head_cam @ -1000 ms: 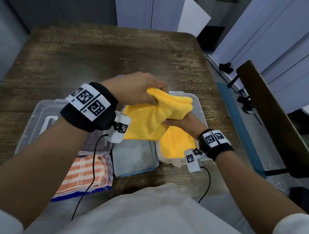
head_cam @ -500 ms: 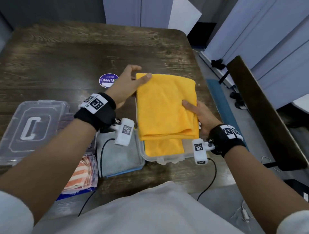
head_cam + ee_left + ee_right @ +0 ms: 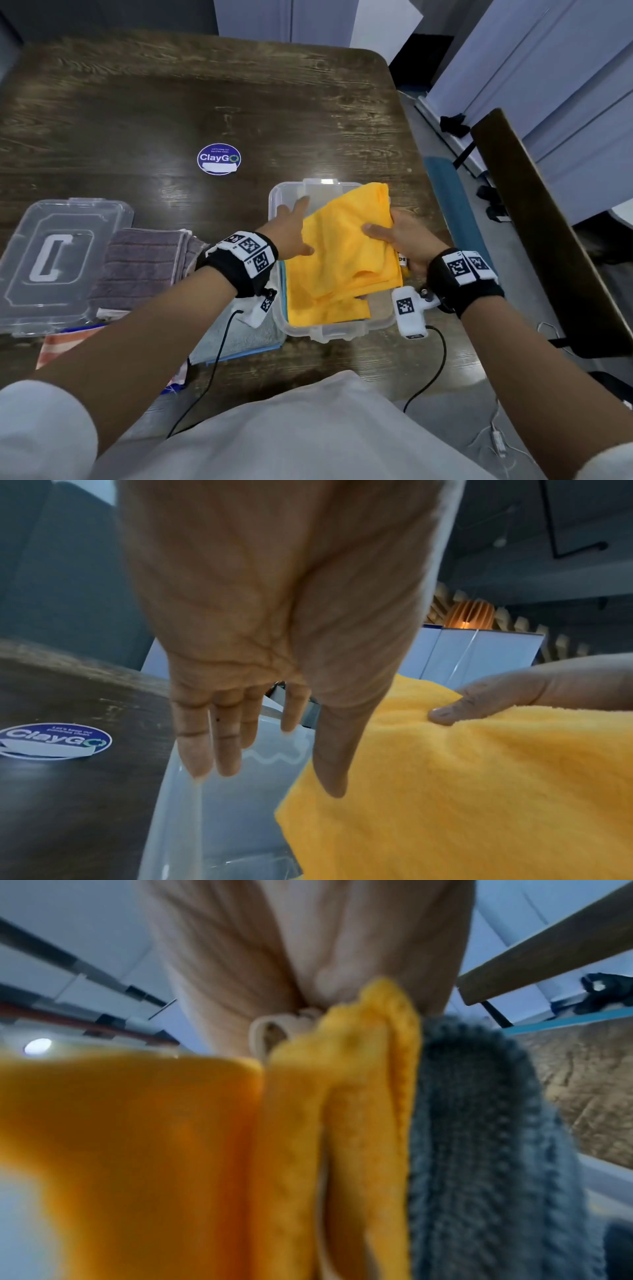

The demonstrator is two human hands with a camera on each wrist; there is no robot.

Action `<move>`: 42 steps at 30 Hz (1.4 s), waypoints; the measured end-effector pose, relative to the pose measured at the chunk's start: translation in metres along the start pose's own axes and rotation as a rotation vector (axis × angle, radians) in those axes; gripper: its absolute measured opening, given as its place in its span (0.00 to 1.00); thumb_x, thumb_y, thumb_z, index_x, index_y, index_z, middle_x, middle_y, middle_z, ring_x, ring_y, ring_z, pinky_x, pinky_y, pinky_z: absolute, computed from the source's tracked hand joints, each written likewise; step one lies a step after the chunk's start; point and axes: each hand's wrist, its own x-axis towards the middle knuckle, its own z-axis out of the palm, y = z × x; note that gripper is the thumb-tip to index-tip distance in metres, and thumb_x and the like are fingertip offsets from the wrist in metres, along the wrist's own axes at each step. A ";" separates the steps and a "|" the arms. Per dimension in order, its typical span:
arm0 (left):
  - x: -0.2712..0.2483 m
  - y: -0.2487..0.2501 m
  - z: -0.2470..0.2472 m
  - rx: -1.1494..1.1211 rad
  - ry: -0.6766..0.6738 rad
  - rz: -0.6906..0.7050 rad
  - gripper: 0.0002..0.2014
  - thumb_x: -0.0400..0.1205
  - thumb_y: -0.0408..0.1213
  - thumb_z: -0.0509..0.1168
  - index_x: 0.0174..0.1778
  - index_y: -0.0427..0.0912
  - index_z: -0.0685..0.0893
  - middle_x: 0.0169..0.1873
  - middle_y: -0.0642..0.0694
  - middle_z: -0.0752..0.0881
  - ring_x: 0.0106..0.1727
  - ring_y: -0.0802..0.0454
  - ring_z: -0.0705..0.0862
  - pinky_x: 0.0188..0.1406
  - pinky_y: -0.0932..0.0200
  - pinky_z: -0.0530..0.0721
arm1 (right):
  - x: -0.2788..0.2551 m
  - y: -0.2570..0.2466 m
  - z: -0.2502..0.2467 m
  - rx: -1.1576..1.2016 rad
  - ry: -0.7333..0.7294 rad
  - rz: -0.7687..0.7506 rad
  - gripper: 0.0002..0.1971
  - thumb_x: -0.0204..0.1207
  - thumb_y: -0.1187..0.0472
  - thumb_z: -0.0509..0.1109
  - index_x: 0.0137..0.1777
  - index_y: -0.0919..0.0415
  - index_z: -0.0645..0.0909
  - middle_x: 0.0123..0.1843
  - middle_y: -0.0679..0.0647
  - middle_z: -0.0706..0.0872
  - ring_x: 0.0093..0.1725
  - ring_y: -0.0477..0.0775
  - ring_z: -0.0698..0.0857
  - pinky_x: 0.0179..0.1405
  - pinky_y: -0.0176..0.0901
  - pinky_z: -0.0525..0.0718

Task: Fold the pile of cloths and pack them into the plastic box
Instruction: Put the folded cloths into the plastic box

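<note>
We have brought the yellow cloth [image 3: 342, 253] down into the box [image 3: 291, 192]. Our left hand [image 3: 291, 229] has let go, its fingers [image 3: 226, 745] straight and holding nothing, while our right hand [image 3: 407, 240] still pinches the cloth's right edge, so this one is nearly packed. On the tabletop [image 3: 205, 102] to the left, a purple cloth [image 3: 144, 263], a grey cloth [image 3: 239, 339] and a striped cloth [image 3: 61, 346] wait by the lid [image 3: 58, 260]; nothing blocks the box.
</note>
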 end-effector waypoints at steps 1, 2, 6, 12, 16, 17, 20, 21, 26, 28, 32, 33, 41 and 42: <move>0.001 -0.001 0.001 0.059 -0.006 0.002 0.45 0.80 0.44 0.75 0.87 0.49 0.52 0.76 0.36 0.65 0.60 0.37 0.81 0.53 0.47 0.83 | 0.001 0.000 0.004 -0.050 -0.009 -0.011 0.24 0.81 0.56 0.75 0.76 0.60 0.76 0.63 0.51 0.88 0.60 0.51 0.88 0.60 0.51 0.87; 0.000 -0.001 0.001 0.111 -0.016 -0.001 0.41 0.81 0.44 0.73 0.85 0.47 0.58 0.75 0.36 0.67 0.65 0.36 0.80 0.60 0.45 0.82 | 0.002 -0.001 0.008 -0.107 -0.022 -0.022 0.22 0.83 0.58 0.73 0.74 0.59 0.76 0.59 0.47 0.87 0.56 0.46 0.87 0.53 0.42 0.86; 0.001 -0.006 0.005 0.171 -0.038 -0.004 0.34 0.81 0.44 0.73 0.80 0.41 0.66 0.72 0.37 0.71 0.69 0.35 0.78 0.68 0.40 0.79 | 0.007 0.000 0.034 -0.143 -0.090 -0.021 0.18 0.84 0.61 0.71 0.71 0.56 0.75 0.55 0.44 0.86 0.54 0.43 0.86 0.46 0.33 0.84; 0.000 -0.012 0.000 0.059 0.051 0.034 0.31 0.79 0.37 0.74 0.73 0.37 0.65 0.68 0.35 0.71 0.63 0.33 0.81 0.60 0.38 0.82 | 0.019 0.012 0.051 0.249 -0.166 0.163 0.20 0.83 0.62 0.71 0.74 0.59 0.75 0.67 0.60 0.87 0.65 0.63 0.87 0.61 0.61 0.87; -0.003 -0.007 0.000 0.131 -0.012 0.070 0.26 0.80 0.38 0.74 0.69 0.38 0.69 0.65 0.38 0.72 0.59 0.35 0.82 0.58 0.39 0.83 | 0.043 0.034 0.057 -0.149 -0.107 0.282 0.22 0.83 0.63 0.71 0.76 0.64 0.74 0.70 0.63 0.84 0.67 0.67 0.84 0.68 0.64 0.83; -0.003 -0.004 0.002 0.164 -0.044 0.088 0.24 0.81 0.39 0.74 0.68 0.39 0.71 0.65 0.39 0.73 0.58 0.36 0.82 0.57 0.42 0.83 | 0.059 0.047 0.055 -0.345 -0.118 0.283 0.24 0.81 0.62 0.71 0.76 0.66 0.74 0.71 0.63 0.83 0.67 0.67 0.83 0.69 0.63 0.82; -0.001 0.000 0.008 0.251 -0.142 0.149 0.22 0.82 0.41 0.73 0.69 0.42 0.75 0.66 0.42 0.74 0.61 0.40 0.81 0.54 0.52 0.79 | 0.126 0.112 0.038 -0.727 -0.128 0.276 0.34 0.70 0.54 0.67 0.77 0.66 0.72 0.67 0.63 0.83 0.61 0.64 0.84 0.62 0.60 0.86; 0.000 0.001 0.010 0.274 -0.162 0.163 0.22 0.82 0.41 0.73 0.70 0.42 0.76 0.66 0.42 0.75 0.63 0.41 0.81 0.54 0.54 0.78 | 0.139 0.123 0.036 -0.768 -0.128 0.250 0.34 0.69 0.54 0.66 0.76 0.66 0.72 0.65 0.63 0.83 0.60 0.64 0.84 0.61 0.60 0.86; 0.004 -0.004 0.010 0.326 -0.168 0.158 0.18 0.85 0.41 0.69 0.70 0.42 0.78 0.68 0.41 0.77 0.66 0.41 0.79 0.55 0.54 0.77 | 0.059 0.038 0.061 -0.598 -0.114 0.124 0.19 0.83 0.67 0.64 0.72 0.74 0.76 0.65 0.71 0.84 0.66 0.73 0.82 0.69 0.65 0.81; 0.005 -0.008 0.008 0.309 -0.151 0.137 0.16 0.87 0.38 0.66 0.70 0.42 0.77 0.68 0.41 0.76 0.66 0.40 0.79 0.60 0.51 0.79 | 0.045 0.024 0.062 -0.294 -0.119 0.143 0.15 0.85 0.72 0.62 0.69 0.73 0.79 0.65 0.75 0.83 0.65 0.77 0.83 0.69 0.69 0.81; 0.006 -0.012 -0.001 0.234 -0.055 0.110 0.14 0.87 0.32 0.60 0.68 0.42 0.74 0.63 0.38 0.77 0.61 0.36 0.81 0.61 0.43 0.82 | 0.040 0.012 0.058 0.177 -0.272 0.198 0.16 0.85 0.70 0.66 0.72 0.61 0.78 0.65 0.68 0.86 0.62 0.68 0.88 0.59 0.62 0.88; 0.006 -0.011 -0.003 0.227 -0.037 0.111 0.13 0.87 0.32 0.60 0.67 0.42 0.74 0.62 0.39 0.77 0.61 0.36 0.81 0.60 0.43 0.82 | 0.045 0.015 0.058 0.190 -0.274 0.213 0.19 0.86 0.68 0.66 0.76 0.61 0.75 0.68 0.67 0.85 0.65 0.69 0.86 0.61 0.62 0.88; 0.009 0.001 0.004 0.329 -0.152 0.183 0.14 0.88 0.34 0.64 0.69 0.42 0.79 0.70 0.42 0.78 0.70 0.43 0.77 0.64 0.51 0.77 | 0.051 0.042 0.061 -0.804 -0.104 0.309 0.29 0.88 0.66 0.61 0.86 0.68 0.56 0.75 0.70 0.77 0.71 0.68 0.80 0.65 0.52 0.79; 0.010 0.004 0.006 0.351 -0.167 0.193 0.14 0.88 0.34 0.63 0.70 0.42 0.79 0.71 0.42 0.78 0.72 0.43 0.76 0.65 0.51 0.77 | 0.048 0.042 0.060 -0.876 -0.072 0.291 0.29 0.88 0.67 0.59 0.86 0.69 0.53 0.73 0.70 0.78 0.66 0.68 0.82 0.58 0.51 0.78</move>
